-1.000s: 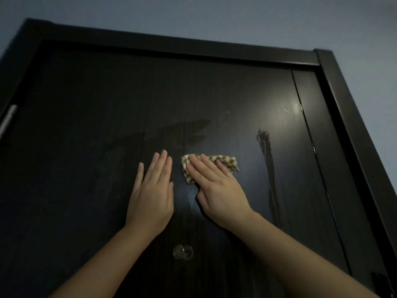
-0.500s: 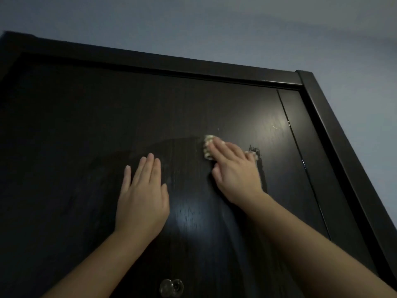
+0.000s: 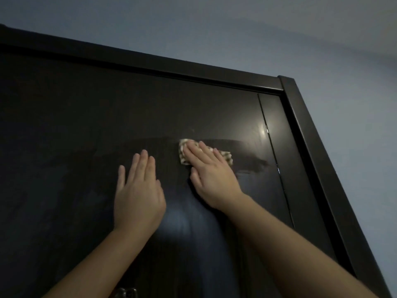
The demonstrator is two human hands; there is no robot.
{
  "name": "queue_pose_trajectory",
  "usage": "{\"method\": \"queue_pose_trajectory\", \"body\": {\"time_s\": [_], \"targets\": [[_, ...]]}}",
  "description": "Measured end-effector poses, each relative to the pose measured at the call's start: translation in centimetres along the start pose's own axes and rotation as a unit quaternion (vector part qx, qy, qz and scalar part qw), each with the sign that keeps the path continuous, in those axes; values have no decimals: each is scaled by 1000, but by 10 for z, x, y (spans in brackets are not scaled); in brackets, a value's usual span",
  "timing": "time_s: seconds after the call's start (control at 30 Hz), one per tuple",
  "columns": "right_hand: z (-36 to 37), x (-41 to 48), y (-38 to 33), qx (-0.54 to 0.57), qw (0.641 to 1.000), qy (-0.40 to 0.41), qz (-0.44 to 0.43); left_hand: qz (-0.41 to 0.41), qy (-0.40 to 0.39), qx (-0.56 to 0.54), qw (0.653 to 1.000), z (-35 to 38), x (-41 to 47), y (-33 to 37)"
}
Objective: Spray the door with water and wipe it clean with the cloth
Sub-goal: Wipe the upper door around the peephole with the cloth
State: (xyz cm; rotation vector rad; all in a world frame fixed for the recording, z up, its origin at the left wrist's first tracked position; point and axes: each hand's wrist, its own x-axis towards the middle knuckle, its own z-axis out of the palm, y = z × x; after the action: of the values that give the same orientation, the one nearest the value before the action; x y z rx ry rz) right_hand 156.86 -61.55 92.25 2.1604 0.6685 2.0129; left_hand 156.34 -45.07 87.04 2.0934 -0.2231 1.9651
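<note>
The dark wooden door [image 3: 107, 130] fills most of the head view. My right hand [image 3: 211, 175] lies flat with straight fingers, pressing a small checked cloth [image 3: 227, 157] against the door's upper right part. The cloth shows at my fingertips and past my little finger. A dark wet band [image 3: 247, 163] runs across the door at the cloth's height. My left hand [image 3: 137, 190] rests flat and open on the door, just left of the right hand. No spray bottle is in sight.
The door frame [image 3: 318, 160] runs down the right side, with grey-blue wall [image 3: 354, 82] beyond and above it. A glassy round knob [image 3: 126, 293] peeks in at the bottom edge between my forearms.
My right hand swept the cloth right and a little upward over the wet streak, then back left, leaving a wide wet band. The view tilted upward. The left hand stayed flat on the door.
</note>
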Motion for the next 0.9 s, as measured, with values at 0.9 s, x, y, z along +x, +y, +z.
{"method": "queue_pose_trajectory", "body": {"time_s": [0.9], "targets": [[2, -34, 26, 93, 990, 75, 81, -18, 22, -18, 999, 12, -3, 0]]}}
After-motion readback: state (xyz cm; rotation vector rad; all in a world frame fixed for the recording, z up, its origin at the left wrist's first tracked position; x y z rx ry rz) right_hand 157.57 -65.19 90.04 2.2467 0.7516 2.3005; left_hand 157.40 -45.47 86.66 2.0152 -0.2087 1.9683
